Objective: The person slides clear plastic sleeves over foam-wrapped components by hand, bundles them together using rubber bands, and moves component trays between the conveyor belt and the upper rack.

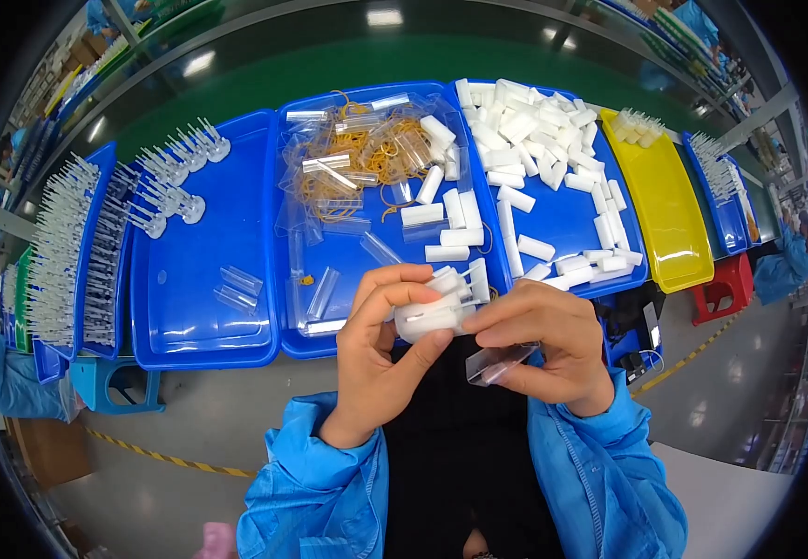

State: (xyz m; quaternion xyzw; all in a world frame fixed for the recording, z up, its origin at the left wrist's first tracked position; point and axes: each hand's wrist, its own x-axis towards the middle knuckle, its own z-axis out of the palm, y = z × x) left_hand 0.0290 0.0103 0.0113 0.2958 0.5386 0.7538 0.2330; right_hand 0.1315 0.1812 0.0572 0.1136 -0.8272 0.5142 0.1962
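My left hand is closed around a bundle of white foam blocks in front of the middle blue tray. A white piece with narrow prongs sticks out at the bundle's right side. My right hand pinches a folded clear plastic sleeve low between thumb and fingers. Its upper fingers reach the right end of the bundle. Inside the middle tray are tangled yellow rubber bands, clear plastic pieces and loose foam blocks.
A blue tray heaped with white foam blocks adjoins on the right, then a yellow tray. The left blue tray holds white stalked parts and clear pieces. Stools stand beyond the trays.
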